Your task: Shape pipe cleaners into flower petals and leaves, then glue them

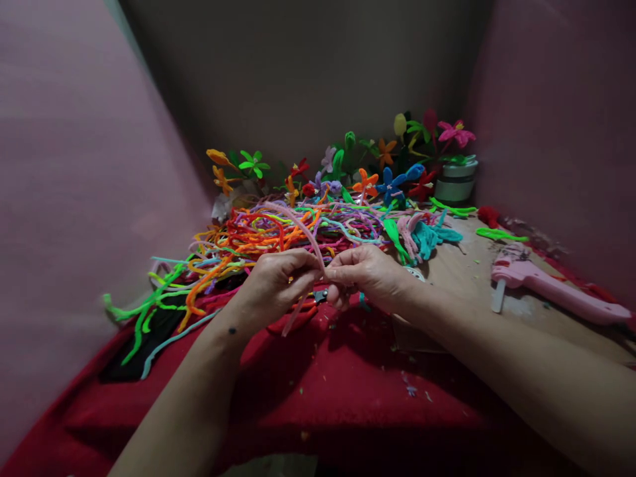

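My left hand (278, 281) and my right hand (368, 275) meet at the centre, fingertips pinched together on a pale pink pipe cleaner (303, 228). It arcs up and back from the pinch, and a loose end hangs below my left hand. Both hands hover above a red cloth (348, 391). Just behind them lies a tangled heap of coloured pipe cleaners (268, 235).
Finished pipe-cleaner flowers (392, 182) stand at the back, some in a white pot (457, 182). A pink glue gun (551, 285) lies on the wooden tabletop at right. Green and teal pieces (427, 235) lie near it. Pink walls close in on both sides.
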A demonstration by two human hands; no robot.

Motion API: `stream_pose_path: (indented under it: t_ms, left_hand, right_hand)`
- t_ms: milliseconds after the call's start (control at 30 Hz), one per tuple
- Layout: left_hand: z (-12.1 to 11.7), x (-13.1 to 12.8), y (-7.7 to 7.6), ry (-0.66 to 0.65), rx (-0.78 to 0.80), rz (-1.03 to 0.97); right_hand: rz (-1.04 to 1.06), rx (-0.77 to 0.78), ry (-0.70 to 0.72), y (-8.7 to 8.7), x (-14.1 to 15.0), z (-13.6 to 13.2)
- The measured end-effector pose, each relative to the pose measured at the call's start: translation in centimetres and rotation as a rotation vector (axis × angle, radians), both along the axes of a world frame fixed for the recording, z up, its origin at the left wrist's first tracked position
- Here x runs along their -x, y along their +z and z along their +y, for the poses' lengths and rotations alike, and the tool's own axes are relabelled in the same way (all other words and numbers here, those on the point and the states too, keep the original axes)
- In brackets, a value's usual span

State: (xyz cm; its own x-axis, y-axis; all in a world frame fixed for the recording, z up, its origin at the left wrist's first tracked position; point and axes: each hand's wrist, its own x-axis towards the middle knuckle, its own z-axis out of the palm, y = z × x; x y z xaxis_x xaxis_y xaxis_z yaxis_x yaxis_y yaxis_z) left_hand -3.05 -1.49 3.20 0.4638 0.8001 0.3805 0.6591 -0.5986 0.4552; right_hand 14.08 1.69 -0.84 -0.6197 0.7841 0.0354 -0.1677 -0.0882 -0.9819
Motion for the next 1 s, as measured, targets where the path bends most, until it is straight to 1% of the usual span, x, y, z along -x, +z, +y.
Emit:
stream_pose_path:
  t_ms: [133,233,300,367,400,467,533,633,667,700,733,767,833,933,1000]
  left_hand:
    - [0.0,0.0,-0.1,0.027,0.06,-0.036]
    - [0.1,-0.2,-0.3,0.074,0.094,-0.084]
    - [0.1,-0.5,-0.4,0.107,0.106,-0.104]
    - [0.0,-0.9,-0.4,0.151,0.144,-0.133]
    - [-0.1,-1.1,-0.3,0.176,0.19,-0.16]
    - [-0.1,-1.4,-0.2,0.218,0.338,-0.27]
    - [0.1,-1.6,-0.1,0.209,0.542,-0.452]
    - [0.7,-1.4,-0.1,0.095,0.95,-0.728]
    - [0.9,-1.3,-0.1,0.051,1.073,-0.799]
    - [1.0,-1.2,0.0,0.019,1.165,-0.848]
    - [1.0,-1.2,0.1,0.003,1.214,-0.877]
    - [0.9,-1.2,0.3,0.009,1.207,-0.887]
    - [0.4,-1.3,0.7,0.071,1.09,-0.858]
    - [-0.5,-1.5,1.2,0.197,0.789,-0.765]
    - [-0.9,-1.4,1.3,0.235,0.529,-0.693]
  right_hand:
    - [-0.005,-0.041,-0.034,0.3,0.1,-0.3]
    - [-0.075,-0.119,-0.128,0.7,0.2,-0.7]
    - [-0.159,-0.258,-0.22,0.8,0.3,-1.0]
    - [-0.273,-0.487,-0.344,0.8,0.4,-1.3]
    - [-0.335,-0.615,-0.408,0.7,0.4,-1.5]
    - [-0.436,-0.851,-0.528,0.5,0.3,-1.8]
    - [-0.489,-1.072,-0.61,0.3,0.3,-2.0]
    - [-0.524,-1.418,-0.661,0.1,0.1,-2.3]
    - [-0.53,-1.508,-0.66,0.2,0.1,-2.3]
    - [-0.535,-1.568,-0.655,0.2,0.0,-2.4]
    - [-0.532,-1.589,-0.651,0.2,0.0,-2.3]
    - [-0.52,-1.573,-0.65,0.2,-0.1,-2.3]
    - [-0.465,-1.457,-0.644,0.2,-0.1,-2.2]
    - [-0.308,-1.137,-0.598,0.4,0.0,-2.0]
    - [-0.187,-0.873,-0.509,0.7,0.1,-2.0]
